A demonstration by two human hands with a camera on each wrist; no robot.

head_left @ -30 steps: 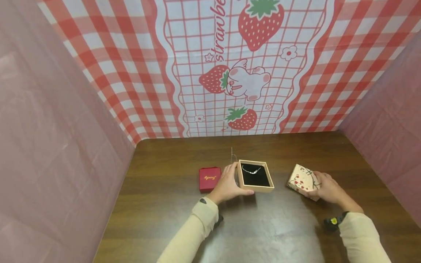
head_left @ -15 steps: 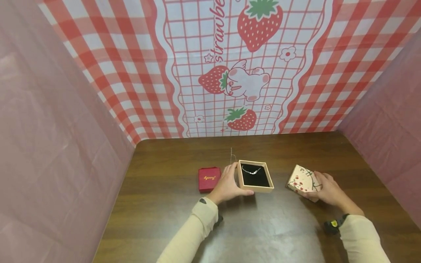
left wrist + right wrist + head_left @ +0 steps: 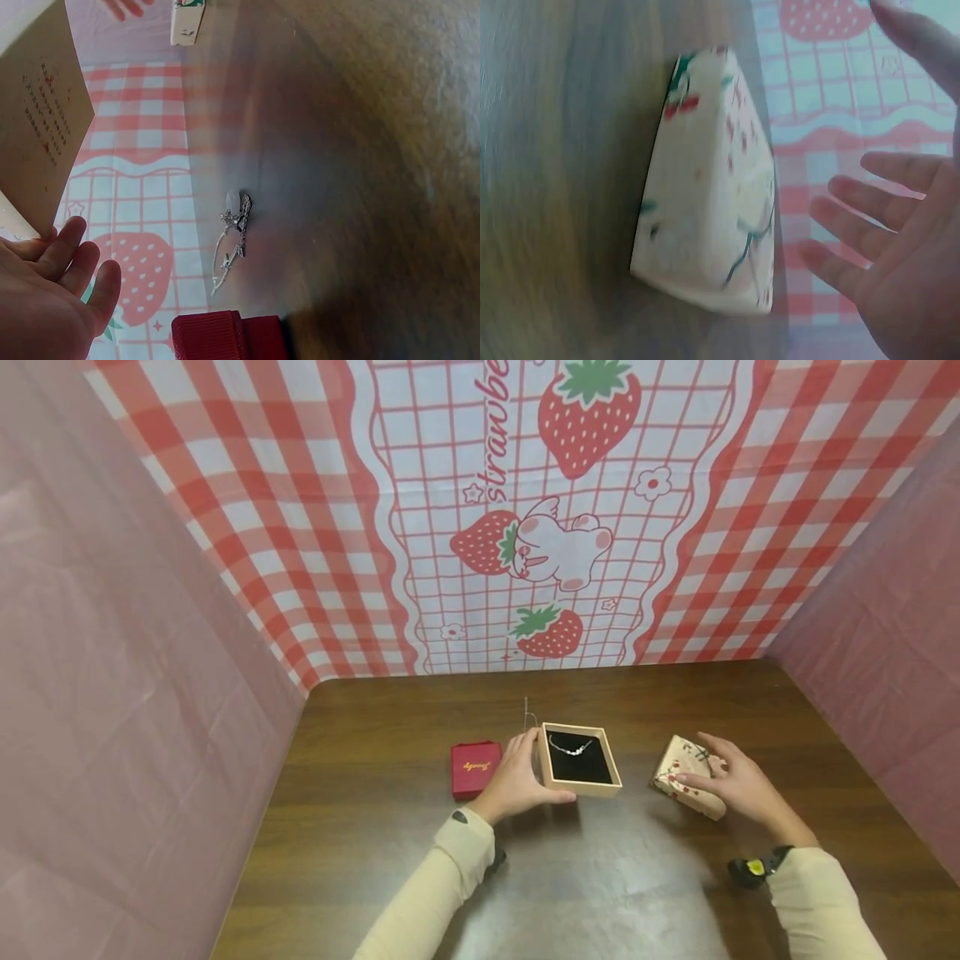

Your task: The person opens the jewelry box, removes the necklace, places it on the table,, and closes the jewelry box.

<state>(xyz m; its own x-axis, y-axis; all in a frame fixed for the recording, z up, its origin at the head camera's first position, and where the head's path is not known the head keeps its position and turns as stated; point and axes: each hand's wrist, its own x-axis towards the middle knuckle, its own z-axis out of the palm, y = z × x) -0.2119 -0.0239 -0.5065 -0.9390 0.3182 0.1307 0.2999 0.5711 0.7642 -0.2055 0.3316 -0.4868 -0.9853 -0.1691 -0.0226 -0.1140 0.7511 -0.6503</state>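
The right hand (image 3: 907, 240) had come off the floral box (image 3: 705, 180), which half a second earlier it had gripped at the right side; its fingers and thumb were now spread apart, with a gap to the box in the right wrist view. The floral box lay on the table (image 3: 615, 877) in about the same spot. The left hand (image 3: 516, 785) kept its hold on the open box (image 3: 585, 790), clamped with the fingers at its left side and the thumb along the near edge.

The open box was square and cream, raised off the table and tilted toward the head camera, with printed lines on its underside. Inside, a silver chain (image 3: 576, 752) curved across a black insert (image 3: 583, 772). The floral box was pale, with red blossoms and dark branches.

A red box (image 3: 472, 768) with gold lettering sat just left of the left hand, which partly hid it. Silver jewellery (image 3: 234, 232) lay on the table near it, mostly blocked from the head camera. A strawberry-print cloth (image 3: 570, 552) hung behind.
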